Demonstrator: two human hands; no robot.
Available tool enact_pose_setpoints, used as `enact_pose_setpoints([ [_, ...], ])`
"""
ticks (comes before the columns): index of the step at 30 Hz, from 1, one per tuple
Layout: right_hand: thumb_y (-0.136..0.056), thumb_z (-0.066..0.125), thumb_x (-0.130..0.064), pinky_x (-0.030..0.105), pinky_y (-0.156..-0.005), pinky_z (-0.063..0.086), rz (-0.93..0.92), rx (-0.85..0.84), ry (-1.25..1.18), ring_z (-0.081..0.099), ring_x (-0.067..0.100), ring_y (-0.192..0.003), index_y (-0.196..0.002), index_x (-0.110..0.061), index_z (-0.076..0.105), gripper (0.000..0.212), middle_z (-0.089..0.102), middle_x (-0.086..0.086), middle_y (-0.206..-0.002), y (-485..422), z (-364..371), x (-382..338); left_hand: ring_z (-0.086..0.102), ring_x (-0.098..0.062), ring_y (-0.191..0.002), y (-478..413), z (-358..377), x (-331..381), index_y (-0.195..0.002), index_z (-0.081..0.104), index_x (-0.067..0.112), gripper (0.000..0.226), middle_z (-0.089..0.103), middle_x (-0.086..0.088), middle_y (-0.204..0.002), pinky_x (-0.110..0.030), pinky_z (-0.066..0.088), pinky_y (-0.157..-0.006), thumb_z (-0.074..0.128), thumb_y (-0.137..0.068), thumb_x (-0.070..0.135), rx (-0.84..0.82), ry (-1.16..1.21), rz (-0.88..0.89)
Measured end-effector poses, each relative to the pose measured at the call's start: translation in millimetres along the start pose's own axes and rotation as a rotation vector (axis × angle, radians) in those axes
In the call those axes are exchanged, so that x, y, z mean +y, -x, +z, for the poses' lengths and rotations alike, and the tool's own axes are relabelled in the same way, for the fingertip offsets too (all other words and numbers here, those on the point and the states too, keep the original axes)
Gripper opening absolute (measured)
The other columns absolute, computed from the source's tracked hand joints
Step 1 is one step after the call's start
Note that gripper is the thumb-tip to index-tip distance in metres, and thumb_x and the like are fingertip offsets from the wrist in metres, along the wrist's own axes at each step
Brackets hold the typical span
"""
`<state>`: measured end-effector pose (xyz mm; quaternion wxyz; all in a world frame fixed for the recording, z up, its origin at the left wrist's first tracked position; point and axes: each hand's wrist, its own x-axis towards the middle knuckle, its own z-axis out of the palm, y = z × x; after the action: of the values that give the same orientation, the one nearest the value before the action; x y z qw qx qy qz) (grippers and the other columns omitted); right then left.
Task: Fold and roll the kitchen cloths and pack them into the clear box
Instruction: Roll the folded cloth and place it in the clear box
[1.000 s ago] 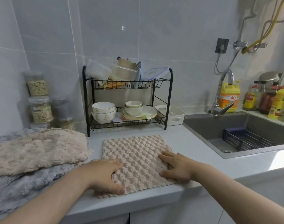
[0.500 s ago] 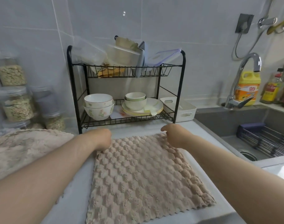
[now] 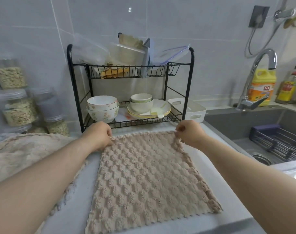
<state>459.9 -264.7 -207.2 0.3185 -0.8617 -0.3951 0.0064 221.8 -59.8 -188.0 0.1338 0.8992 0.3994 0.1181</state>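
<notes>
Beige cloth (image 3: 143,179): flat on counter (image 3: 174,225), centre. Left hand (image 3: 100,135) pinches far-left corner; right hand (image 3: 189,132) pinches far-right corner, lifted slightly. Dish rack (image 3: 130,92) just beyond; sink (image 3: 245,125) at right.

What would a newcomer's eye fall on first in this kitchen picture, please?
The beige textured cloth spread on the counter draws the eye, its far corners pinched by the left hand and right hand. Behind stands a black dish rack holding bowls; the sink is at right, a pile of cloths at left.
</notes>
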Motion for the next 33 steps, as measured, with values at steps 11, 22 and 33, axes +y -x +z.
enact_pose_setpoints([
  [11, -0.085, 0.069, -0.009, 0.037, -0.065, 0.059, 0.069, 0.102, -0.267, 0.071, 0.023, -0.066, -0.075, -0.009, 0.066, 0.011, 0.073, 0.011, -0.072, 78.5, -56.6, -14.2, 0.067, -0.016, -0.06, 81.4, -44.1, 6.6, -0.068, 0.063, 0.021, 0.023, 0.067, 0.001, -0.064, -0.036, 0.058, -0.065, 0.064, -0.076, -0.001, 0.187, 0.166, 0.051],
  [22, -0.083, 0.073, -0.02, 0.033, -0.071, 0.059, 0.008, 0.041, -0.135, 0.069, 0.014, -0.076, -0.076, -0.016, 0.072, 0.008, 0.072, -0.002, -0.077, 178.5, -78.5, -10.5, 0.057, -0.002, -0.07, 183.5, -29.8, -16.6, -0.069, 0.065, 0.03, 0.031, 0.063, 0.014, -0.072, -0.014, 0.037, -0.059, 0.063, -0.079, 0.001, 0.173, 0.195, 0.226],
  [33, -0.079, 0.07, -0.016, 0.014, -0.066, 0.047, -0.033, -0.099, 0.075, 0.064, 0.004, -0.081, -0.071, -0.03, 0.064, 0.017, 0.07, -0.01, -0.087, 216.0, -66.8, 9.5, 0.054, -0.005, -0.081, 223.1, -7.5, -21.3, -0.077, 0.068, 0.021, 0.021, 0.058, 0.01, -0.087, -0.017, 0.042, -0.07, 0.058, -0.081, 0.002, 0.063, 0.067, 0.3],
])
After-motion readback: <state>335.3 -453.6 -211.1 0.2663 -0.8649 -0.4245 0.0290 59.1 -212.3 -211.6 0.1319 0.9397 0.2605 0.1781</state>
